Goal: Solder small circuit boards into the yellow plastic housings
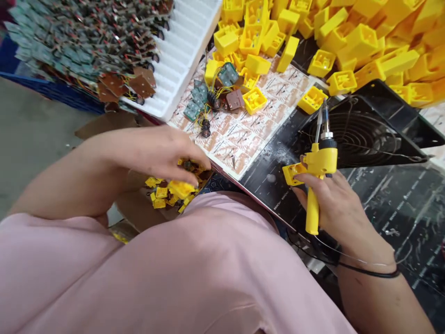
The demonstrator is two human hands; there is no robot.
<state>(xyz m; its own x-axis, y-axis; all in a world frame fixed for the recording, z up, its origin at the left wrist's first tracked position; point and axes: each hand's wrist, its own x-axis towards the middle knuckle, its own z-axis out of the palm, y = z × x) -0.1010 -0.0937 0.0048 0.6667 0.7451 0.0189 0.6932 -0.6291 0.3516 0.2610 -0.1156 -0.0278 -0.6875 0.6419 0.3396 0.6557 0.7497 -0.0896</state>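
My left hand (170, 150) is over a cardboard box (134, 204) beside the table, its thumb and fingers apart. Just under the thumb is a blurred yellow plastic housing (181, 189); more yellow housings (160, 197) lie in the box. My right hand (335, 199) grips a yellow soldering gun (321, 160), its tip pointing away from me. Between the thumb and fingers of that hand there is also an open yellow housing (291, 174), low over the black table surface. The right palm is partly hidden behind the gun's handle.
Circuit boards with wires (200, 99) lie on a printed sheet (236, 144). Many yellow housings (361, 41) are heaped at the back right. A black fan (354, 125) stands before them. A white foam tray (184, 41) and a blue crate (52, 86) of boards are left.
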